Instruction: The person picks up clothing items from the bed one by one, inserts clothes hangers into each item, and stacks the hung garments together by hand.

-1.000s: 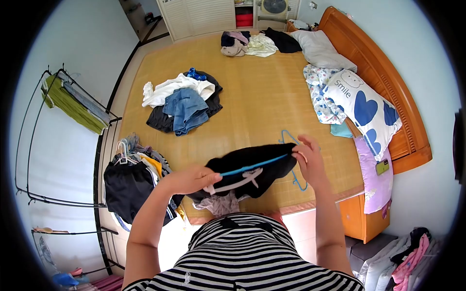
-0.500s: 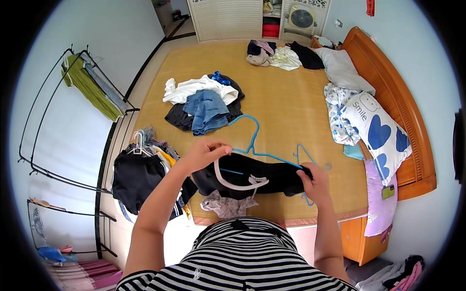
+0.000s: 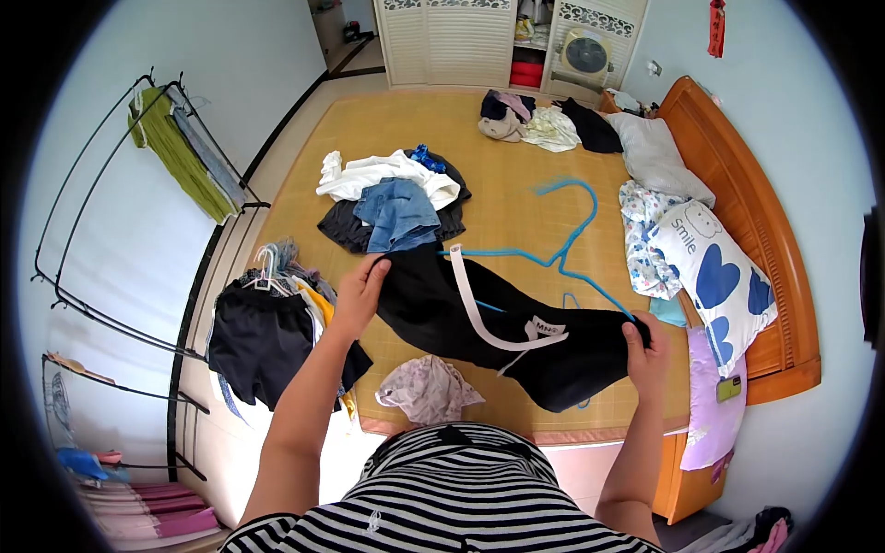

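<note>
A black garment with a pale band and a white label at its opening is stretched between my hands above the near part of the bed. A blue clothes hanger sits in its opening, the hook pointing away from me. My left hand pinches the garment's left end, close to one end of the hanger. At the right end, my right hand grips the cloth beside the hanger's other tip. Below the garment, a pale patterned cloth lies crumpled at the bed's near edge.
A second blue hanger lies on the bed mat, partly hidden. Denim and white clothes are piled further back. Hung clothes stand at the left, below a black rack. Pillows line the headboard at the right.
Both hands have moved apart, spreading the black garment wider. The hanger has shifted right with it, its hook now further right and farther away. The view has tilted slightly.
</note>
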Motion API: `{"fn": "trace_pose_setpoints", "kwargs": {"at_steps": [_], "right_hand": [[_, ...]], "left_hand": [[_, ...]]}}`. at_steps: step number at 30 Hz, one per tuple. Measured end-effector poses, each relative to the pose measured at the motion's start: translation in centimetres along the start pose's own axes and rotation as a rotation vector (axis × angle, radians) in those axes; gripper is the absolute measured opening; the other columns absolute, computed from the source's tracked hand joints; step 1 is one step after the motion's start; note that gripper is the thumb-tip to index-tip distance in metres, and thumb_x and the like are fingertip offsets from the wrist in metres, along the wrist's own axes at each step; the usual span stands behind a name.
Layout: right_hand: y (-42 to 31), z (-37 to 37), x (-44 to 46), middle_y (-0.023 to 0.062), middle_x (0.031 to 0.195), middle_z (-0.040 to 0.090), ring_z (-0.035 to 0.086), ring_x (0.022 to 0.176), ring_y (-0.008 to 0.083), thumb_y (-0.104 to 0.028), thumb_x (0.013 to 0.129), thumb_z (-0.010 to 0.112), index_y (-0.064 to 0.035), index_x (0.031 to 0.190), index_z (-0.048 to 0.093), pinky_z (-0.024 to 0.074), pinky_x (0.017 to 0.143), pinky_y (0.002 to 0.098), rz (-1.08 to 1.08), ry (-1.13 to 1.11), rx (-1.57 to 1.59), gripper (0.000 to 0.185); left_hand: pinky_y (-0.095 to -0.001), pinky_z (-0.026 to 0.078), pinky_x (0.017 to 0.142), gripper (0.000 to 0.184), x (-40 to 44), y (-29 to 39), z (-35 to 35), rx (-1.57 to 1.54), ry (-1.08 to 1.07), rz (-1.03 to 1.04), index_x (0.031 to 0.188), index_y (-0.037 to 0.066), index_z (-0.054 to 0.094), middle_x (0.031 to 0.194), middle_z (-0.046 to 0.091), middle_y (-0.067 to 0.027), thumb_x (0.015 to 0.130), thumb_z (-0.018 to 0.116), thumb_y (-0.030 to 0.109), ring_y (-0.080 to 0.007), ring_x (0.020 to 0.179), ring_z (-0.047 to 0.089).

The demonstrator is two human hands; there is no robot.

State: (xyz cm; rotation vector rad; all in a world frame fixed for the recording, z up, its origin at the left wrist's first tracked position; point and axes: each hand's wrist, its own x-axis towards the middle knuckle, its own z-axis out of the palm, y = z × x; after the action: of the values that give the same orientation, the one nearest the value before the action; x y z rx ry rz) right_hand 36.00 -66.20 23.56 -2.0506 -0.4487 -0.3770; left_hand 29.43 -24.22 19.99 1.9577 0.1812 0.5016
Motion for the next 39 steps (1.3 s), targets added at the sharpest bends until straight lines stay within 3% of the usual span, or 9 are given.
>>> {"fn": "trace_pose_setpoints", "kwargs": {"at_steps": [8,10,16,22,23,27,30,33,39], "right_hand": [[-2.0,-2.9,0.4,0.0121,0.066,0.057,0.051,0.055,0.0223,-0.009,0.081,0.067,0.0012,0.091,0.061,0.039,0.053,0.0283,-0.122,-0.277,-0.075,0.016],[-2.1,-3.0,0.1,0.0106,0.066,0.056,0.051,0.056,0.02,-0.01,0.081,0.067,0.0013,0.091,0.061,0.0386,0.053,0.0277,-0.128,-0.275,-0.052,0.016],[-1.7,-2.8,-1.0,0.0017,0.068,0.055,0.048,0.063,0.0092,-0.014,0.085,0.066,0.002,0.094,0.061,0.0386,0.057,0.0242,0.012,-0.046,0.093,0.019],[-0.8,-2.3,-1.3,0.0013,0.076,0.059,0.05,0.07,0.0085,-0.013,0.085,0.067,0.0024,0.095,0.062,0.0408,0.065,0.0221,0.1,0.054,0.251,0.019],[-0.8,-2.1,-1.2,0.0012,0.076,0.059,0.05,0.07,0.0085,-0.013,0.085,0.067,0.0024,0.095,0.063,0.0411,0.065,0.0222,0.106,0.039,0.276,0.018],[-0.9,-1.5,-0.3,0.005,0.077,0.062,0.054,0.07,0.0108,-0.011,0.083,0.068,0.0018,0.098,0.063,0.0433,0.065,0.024,0.049,0.023,0.188,0.019],[-1.7,-1.2,0.4,0.0104,0.083,0.066,0.06,0.073,0.0185,-0.007,0.08,0.069,0.0001,0.101,0.063,0.0457,0.067,0.0272,0.045,0.025,0.075,0.023],[-3.4,-0.7,1.2,0.0102,0.093,0.066,0.06,0.091,0.0295,-0.005,0.074,0.07,-0.004,0.103,0.065,0.0453,0.08,0.0351,-0.318,0.117,-0.308,0.029],[-6.7,0.7,1.7,0.0091,0.113,0.059,0.055,0.105,0.0297,-0.011,0.069,0.073,-0.0084,0.105,0.066,0.0411,0.086,0.0411,-0.571,0.062,-0.385,0.036]], "left_hand": [[-0.0265,0.042,0.067,0.024,3.6,0.7,-1.7,0.154,0.023,0.149,0.096,-0.001,0.06,0.074,0.056,-0.0039,0.095,0.052,0.022,-0.0108,0.072,0.051],[-0.0258,0.042,0.067,0.026,4.5,-0.1,-1.8,0.055,-0.24,0.013,0.096,-0.002,0.06,0.072,0.056,-0.003,0.095,0.052,0.023,-0.0126,0.07,0.052],[-0.0296,0.04,0.09,0.032,3.4,0.3,-0.6,0.072,-0.35,0.142,0.111,0.005,0.063,0.108,0.06,-0.0063,0.099,0.043,0.028,-0.0156,0.1,0.054],[-0.0287,0.039,0.091,0.037,0.9,3.7,0.8,-0.082,0.035,0.21,0.124,0.005,0.053,0.109,0.056,-0.009,0.098,0.045,0.03,-0.017,0.101,0.053],[-0.029,0.043,0.085,0.039,0.9,4.2,1.1,0.004,0.026,0.299,0.116,0.003,0.057,0.103,0.059,-0.0115,0.092,0.056,0.033,-0.0199,0.093,0.056],[-0.034,0.045,0.063,0.032,1.2,5.5,1.1,0.316,-0.245,0.185,0.09,-0.001,0.06,0.076,0.058,-0.0172,0.085,0.066,0.03,-0.0323,0.068,0.056],[-0.0354,0.043,0.06,0.029,0.7,5.4,1.4,0.267,-0.234,0.202,0.089,0.0,0.06,0.072,0.056,-0.017,0.087,0.063,0.029,-0.0332,0.065,0.054],[-0.0355,0.041,0.059,0.029,0.4,5.1,1.9,0.243,-0.163,0.249,0.085,-0.001,0.057,0.07,0.053,-0.0172,0.089,0.06,0.028,-0.0336,0.063,0.05],[-0.034,0.039,0.058,0.033,0.4,6.0,1.7,0.201,-0.044,0.328,0.079,-0.001,0.051,0.067,0.046,-0.0159,0.09,0.059,0.028,-0.0313,0.061,0.045]]}}
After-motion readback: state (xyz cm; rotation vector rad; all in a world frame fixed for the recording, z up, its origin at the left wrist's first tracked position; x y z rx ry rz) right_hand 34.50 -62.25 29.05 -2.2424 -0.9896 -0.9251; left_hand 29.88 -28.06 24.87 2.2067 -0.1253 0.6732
